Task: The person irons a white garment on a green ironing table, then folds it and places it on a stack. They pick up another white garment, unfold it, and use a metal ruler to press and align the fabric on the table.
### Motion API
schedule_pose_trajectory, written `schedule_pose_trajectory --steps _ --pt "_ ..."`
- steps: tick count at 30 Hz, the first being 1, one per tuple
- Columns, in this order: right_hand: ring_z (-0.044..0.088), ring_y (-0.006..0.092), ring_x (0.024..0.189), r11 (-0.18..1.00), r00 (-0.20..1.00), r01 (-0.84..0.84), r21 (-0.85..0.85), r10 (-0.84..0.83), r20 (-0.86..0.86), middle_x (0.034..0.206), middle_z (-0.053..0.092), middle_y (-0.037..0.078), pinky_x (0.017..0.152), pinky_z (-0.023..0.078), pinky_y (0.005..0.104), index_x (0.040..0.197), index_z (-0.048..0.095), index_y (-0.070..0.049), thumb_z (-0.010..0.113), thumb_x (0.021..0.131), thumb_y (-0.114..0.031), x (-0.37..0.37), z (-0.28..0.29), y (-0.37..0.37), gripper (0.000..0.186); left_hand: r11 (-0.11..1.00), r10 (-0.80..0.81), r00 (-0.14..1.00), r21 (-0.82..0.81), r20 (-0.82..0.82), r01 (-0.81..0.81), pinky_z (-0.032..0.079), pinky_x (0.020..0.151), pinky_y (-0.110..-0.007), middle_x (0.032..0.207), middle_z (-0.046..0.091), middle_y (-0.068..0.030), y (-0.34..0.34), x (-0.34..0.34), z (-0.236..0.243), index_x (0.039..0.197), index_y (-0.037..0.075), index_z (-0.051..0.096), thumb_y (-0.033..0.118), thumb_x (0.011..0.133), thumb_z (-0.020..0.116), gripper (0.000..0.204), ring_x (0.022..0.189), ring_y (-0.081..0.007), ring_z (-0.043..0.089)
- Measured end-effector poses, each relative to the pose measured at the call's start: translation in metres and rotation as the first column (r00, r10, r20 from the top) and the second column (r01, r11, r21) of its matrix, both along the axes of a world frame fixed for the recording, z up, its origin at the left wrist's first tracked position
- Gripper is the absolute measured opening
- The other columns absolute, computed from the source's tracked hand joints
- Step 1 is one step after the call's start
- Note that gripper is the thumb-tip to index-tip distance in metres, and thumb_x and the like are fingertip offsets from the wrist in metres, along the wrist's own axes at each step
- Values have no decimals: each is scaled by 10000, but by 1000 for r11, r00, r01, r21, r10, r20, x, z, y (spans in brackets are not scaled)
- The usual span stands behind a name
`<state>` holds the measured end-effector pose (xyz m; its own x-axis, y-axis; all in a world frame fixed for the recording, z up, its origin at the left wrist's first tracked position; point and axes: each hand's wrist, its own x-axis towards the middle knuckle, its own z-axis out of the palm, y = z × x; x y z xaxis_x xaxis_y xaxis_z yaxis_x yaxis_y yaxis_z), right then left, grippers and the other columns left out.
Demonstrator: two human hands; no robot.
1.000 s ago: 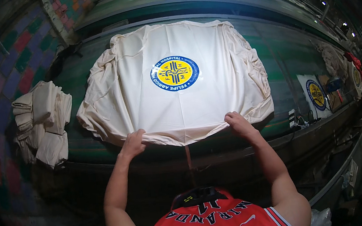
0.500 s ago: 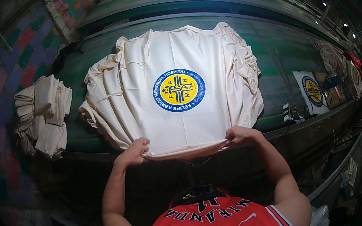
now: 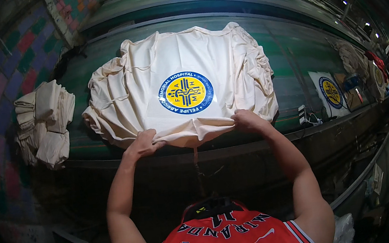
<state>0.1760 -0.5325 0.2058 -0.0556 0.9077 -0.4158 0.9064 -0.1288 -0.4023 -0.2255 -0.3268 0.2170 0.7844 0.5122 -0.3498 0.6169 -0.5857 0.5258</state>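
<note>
A large cream cloth (image 3: 154, 102) lies rumpled on a long green table (image 3: 288, 62), with a round blue and yellow printed emblem (image 3: 186, 92) at its middle and heavy gathers along both sides. My left hand (image 3: 146, 143) is closed on the cloth's front edge, left of the emblem. My right hand (image 3: 244, 119) grips the same edge on the right. Between them the edge is bunched in soft folds and hangs slightly over the table's front.
Folded cream cloths (image 3: 48, 119) lie at the left beside a painted brick wall (image 3: 3, 81). On the right are a printed emblem sheet (image 3: 325, 92), a small blue container (image 3: 351, 82), a white device with cords (image 3: 302, 114) and more crumpled cloth (image 3: 350, 58). Long tables run behind.
Both hands first pulled the front edge toward me, drawing the emblem nearer. Since then they have moved back away from me, and the cloth between them has bunched up.
</note>
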Motion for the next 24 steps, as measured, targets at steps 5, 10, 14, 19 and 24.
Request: schedule_pose_trajectory --steps 5,10,14,19,24 --pt "670 443 941 998 1000 -4 -61 3 -16 932 673 257 823 525 513 972 597 -2 588 870 -65 3 -7 -5 120 996 60 993 -67 98 -54 488 916 -482 1059 642 -301 6 -8 -14 1011 -15 628 -20 769 611 242 1064 -471 609" --pt "651 432 966 980 990 83 183 -60 -129 985 654 241 830 509 507 1022 619 -20 572 859 -22 7 7 6 170 973 112 959 166 260 -159 490 907 -497 1017 654 -273 11 -2 -14 1028 -25 627 -122 712 528 345 1040 -471 612" --pt "629 397 939 787 998 49 615 -8 -70 931 630 200 821 500 484 1048 647 -57 576 841 6 8 18 15 227 859 172 931 415 322 -302 504 814 -506 931 628 -241 13 1 4 1004 6 631 -38 779 658 231 967 -428 626" --pt "582 324 918 580 985 -109 807 -44 165 959 552 114 832 478 459 1014 532 -89 668 827 -71 -10 3 -22 232 643 -8 935 718 354 -266 506 736 -483 861 512 -154 -15 -22 1 841 37 526 47 856 603 79 856 -374 587" --pt "563 338 926 713 991 -136 688 86 107 969 531 121 828 440 465 1020 513 -110 662 815 -85 -54 -40 -99 255 654 -178 956 754 232 -62 484 655 -429 784 488 -108 -72 -69 -43 804 75 507 70 828 583 80 742 -304 563"
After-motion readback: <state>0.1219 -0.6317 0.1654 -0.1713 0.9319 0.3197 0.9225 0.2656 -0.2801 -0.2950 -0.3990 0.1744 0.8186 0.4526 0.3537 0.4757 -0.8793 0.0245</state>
